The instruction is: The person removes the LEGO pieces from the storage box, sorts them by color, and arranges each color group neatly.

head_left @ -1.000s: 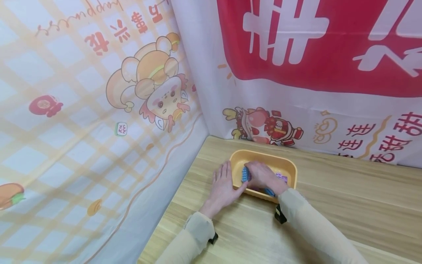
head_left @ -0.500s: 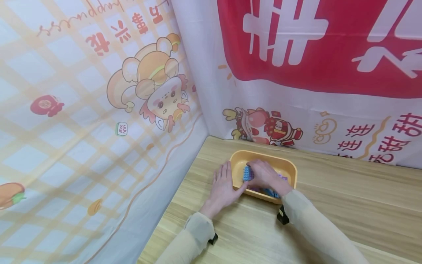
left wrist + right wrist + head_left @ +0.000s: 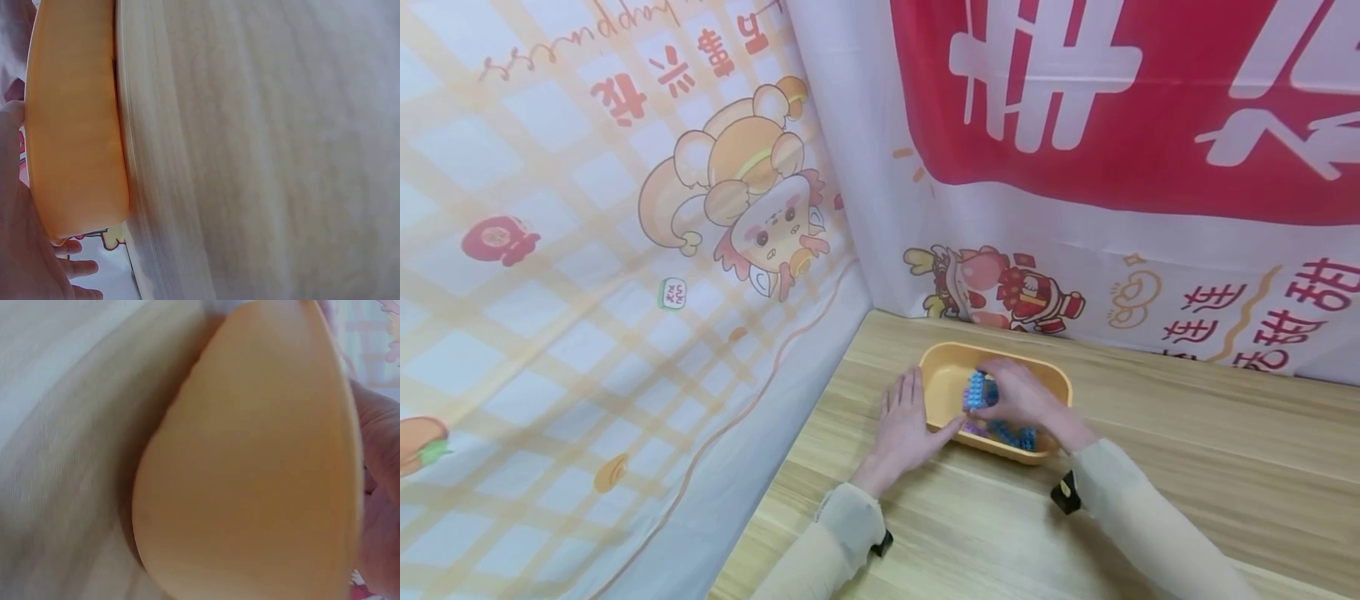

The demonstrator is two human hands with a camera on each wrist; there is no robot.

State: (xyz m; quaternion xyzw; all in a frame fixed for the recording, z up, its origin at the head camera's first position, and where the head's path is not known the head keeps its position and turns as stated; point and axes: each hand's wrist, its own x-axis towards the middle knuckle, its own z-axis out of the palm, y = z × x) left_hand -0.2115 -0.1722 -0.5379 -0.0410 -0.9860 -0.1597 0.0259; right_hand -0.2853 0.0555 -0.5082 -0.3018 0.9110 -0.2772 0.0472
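Observation:
A yellow-orange plastic bin (image 3: 943, 390) stands on the wooden table, holding several blue and purple studded building bricks. My left hand (image 3: 901, 425) rests against the bin's near left corner, its fingers straight along the outside and the thumb at the front rim. In the left wrist view, the fingers of the left hand (image 3: 28, 250) extend past the bin's end wall. Inside the bin my right hand (image 3: 1018, 398) pinches a blue building brick (image 3: 976, 390) between thumb and fingers. The bin's side wall (image 3: 250, 462) hides that brick in the right wrist view.
Loose blue bricks (image 3: 1028, 438) and purple bricks (image 3: 975, 428) lie along the bin's front side. The wooden table (image 3: 1180, 450) extends to the right and toward the front. Printed cloth hangs on the left (image 3: 580, 333) and behind the table (image 3: 880, 208).
My right hand has shifted right within the bin, carrying the blue brick along. More loose bricks show near the front wall. The left hand stays at the corner.

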